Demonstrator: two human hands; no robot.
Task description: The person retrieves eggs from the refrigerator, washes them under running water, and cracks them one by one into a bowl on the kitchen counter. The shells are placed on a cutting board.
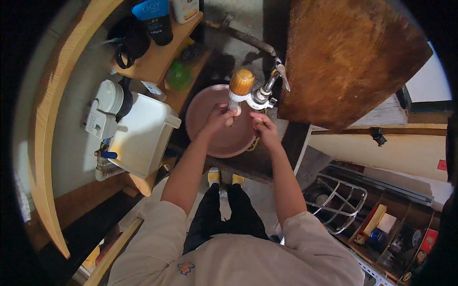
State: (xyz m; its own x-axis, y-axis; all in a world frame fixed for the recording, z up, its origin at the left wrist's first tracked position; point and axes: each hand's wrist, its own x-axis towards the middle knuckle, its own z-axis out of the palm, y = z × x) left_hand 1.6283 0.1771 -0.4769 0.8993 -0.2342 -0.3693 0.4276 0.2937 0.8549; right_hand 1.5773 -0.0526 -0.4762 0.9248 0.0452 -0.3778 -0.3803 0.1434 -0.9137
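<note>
A faucet-mounted water filter with an amber cartridge (242,82) hangs from a chrome tap (271,81) over a round pink basin (200,139). My left hand (215,121) is under the cartridge, its fingers closed around a small pale piece (229,122). Just above those fingers is the filter's white lower end; whether they touch it, I cannot tell. To the right, below the white filter body (258,103), my right hand (265,130) pinches another small pale piece (258,121). Both pieces are too small to identify and partly hidden by fingers.
A brown wooden board (350,64) leans at the right. Left of the basin are a white plastic tank (143,132), a blue-handled valve (108,154) and wooden shelves (157,57) with a black mug (130,39) and a tube (155,23). A metal rack (340,203) stands lower right.
</note>
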